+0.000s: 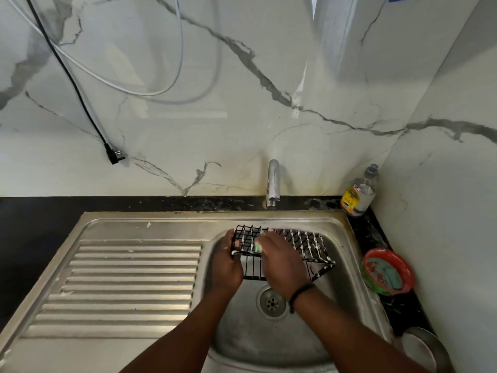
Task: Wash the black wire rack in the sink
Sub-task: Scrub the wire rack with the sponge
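Holding the sudsy black wire rack (285, 251) over the sink (269, 332) basin, just in front of the tap (273, 184), the left hand (227, 267) is gripping its left end while the right hand (282, 262) is pressing a green sponge (257, 247) against its wires.

Brushed steel sink (139, 227), soapy wire rack (306, 243)

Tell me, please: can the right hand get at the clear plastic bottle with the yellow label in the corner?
Probably yes. The right hand now holds a green sponge on the black wire rack, but nothing stands between it and the clear plastic bottle.
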